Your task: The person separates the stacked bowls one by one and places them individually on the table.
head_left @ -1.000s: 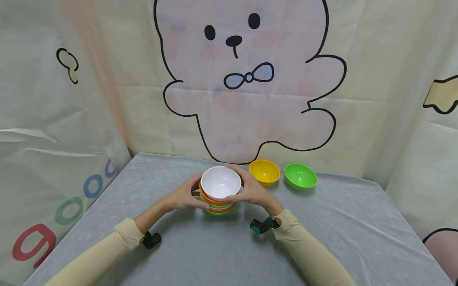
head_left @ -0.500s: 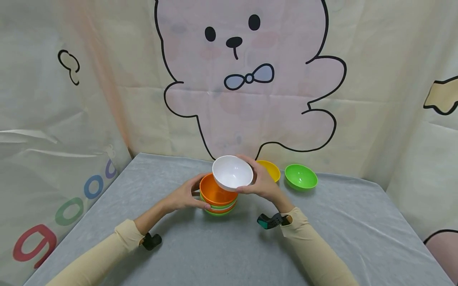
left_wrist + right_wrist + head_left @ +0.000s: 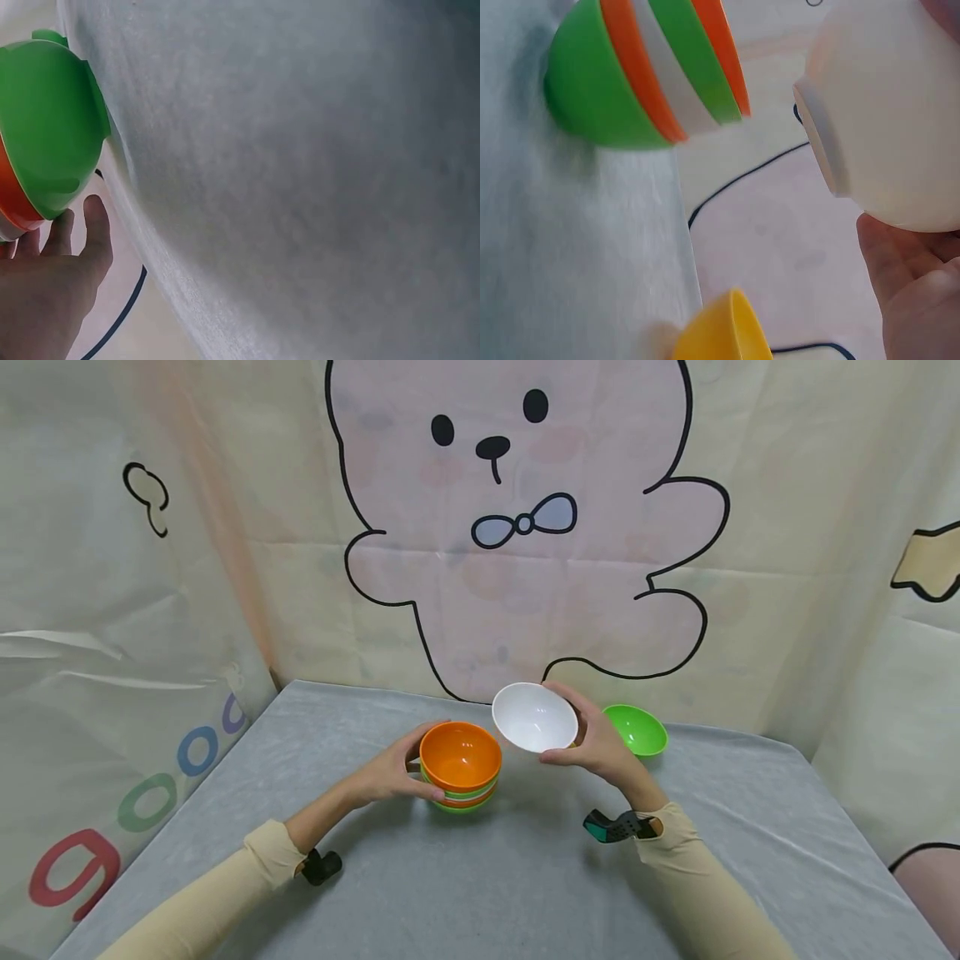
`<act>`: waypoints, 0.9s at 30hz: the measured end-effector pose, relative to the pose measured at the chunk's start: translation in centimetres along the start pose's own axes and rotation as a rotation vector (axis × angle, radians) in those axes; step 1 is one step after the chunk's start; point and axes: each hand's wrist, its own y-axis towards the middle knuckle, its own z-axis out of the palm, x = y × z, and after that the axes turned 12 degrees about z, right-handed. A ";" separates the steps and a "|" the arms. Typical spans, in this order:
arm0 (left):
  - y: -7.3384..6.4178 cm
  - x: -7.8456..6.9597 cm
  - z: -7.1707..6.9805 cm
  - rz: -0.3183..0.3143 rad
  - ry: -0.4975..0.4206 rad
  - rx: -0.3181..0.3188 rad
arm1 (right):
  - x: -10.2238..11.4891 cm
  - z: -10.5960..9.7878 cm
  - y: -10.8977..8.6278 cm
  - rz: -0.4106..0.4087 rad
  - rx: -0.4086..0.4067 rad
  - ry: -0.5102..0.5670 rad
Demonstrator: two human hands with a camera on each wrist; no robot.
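A stack of nested bowls stands on the table, topped by an orange bowl (image 3: 461,757). Below it the right wrist view shows green, white and orange rims, with a green bowl (image 3: 592,90) at the bottom. My left hand (image 3: 393,768) holds the stack's left side, thumb in front and fingers behind. Raised to the right of the stack, a white bowl (image 3: 534,718) tilts toward me. My right hand (image 3: 596,739) grips its right side, thumb at the near edge. A yellow bowl (image 3: 724,330) is nearly all hidden behind that hand in the head view.
A single green bowl (image 3: 636,731) sits near the back edge, right of my right hand. Grey cloth (image 3: 480,885) covers the table. A curtain (image 3: 487,610) with a drawn bear hangs right behind it. Each wrist bears a small black device.
My right hand has lifted the white bowl off the stack and carried it to the right, uncovering the orange bowl and covering the yellow one. The left hand stays at the stack.
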 end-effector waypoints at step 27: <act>0.0 -0.3 0.2 -0.015 -0.022 0.014 | -1.5 -7.4 -7.6 0.086 -0.151 -0.182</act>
